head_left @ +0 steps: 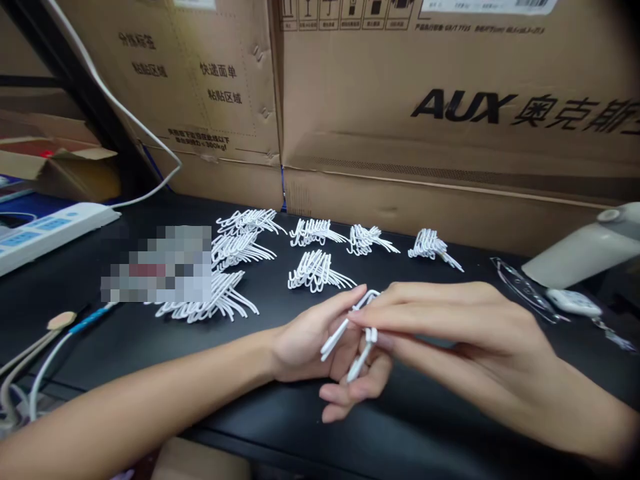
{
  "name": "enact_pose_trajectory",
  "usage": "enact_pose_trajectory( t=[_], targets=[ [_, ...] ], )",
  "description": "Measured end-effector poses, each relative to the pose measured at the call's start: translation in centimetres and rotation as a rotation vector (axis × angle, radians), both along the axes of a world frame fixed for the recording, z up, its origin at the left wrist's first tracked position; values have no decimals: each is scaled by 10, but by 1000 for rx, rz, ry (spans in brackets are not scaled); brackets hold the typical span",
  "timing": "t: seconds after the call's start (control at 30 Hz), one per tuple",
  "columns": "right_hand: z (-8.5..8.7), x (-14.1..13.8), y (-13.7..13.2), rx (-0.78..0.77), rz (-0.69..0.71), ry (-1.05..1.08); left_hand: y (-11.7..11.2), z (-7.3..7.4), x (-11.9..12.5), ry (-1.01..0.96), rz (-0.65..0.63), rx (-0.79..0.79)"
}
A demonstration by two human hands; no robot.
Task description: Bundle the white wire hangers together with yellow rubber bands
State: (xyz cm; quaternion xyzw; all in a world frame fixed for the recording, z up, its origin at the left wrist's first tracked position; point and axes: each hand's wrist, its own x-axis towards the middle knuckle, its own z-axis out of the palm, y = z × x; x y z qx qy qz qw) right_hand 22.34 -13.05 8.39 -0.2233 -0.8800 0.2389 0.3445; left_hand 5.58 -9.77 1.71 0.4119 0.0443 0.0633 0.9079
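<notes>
The left hand (315,340), grip half-curled, cradles white wire hooks (334,341); the right hand (470,333) pinches them, grip closed. From them, hook bundles (314,272) span ten to one o'clock.

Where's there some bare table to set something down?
Bare black tabletop shows between the front-middle bunch of white hooks and the far-right bunch, and between the left forearm and the nearest left pile. It's crowded at left, where three piles bunch together, and at far right, around the bottle, glasses and white fob.
</notes>
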Motion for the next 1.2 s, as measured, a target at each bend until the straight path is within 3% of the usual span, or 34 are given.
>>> enact_pose_trajectory(
  t=[0.2, 0.37, 0.87, 1.2],
  targets=[
    [-5, 0, 0, 17, -58, 50, 1, 1, -1, 34, -56, -43],
    [-5, 0, -2, 43, -97, 128, 1, -4, -1, 50, -26, -47],
    [-9, -2, -2, 68, -113, 72, 4, -1, -1, 60, -80, 10],
    [-10, -1, -4, 113, -143, 89, 3, -4, -2, 82, -30, -55]
  ],
)
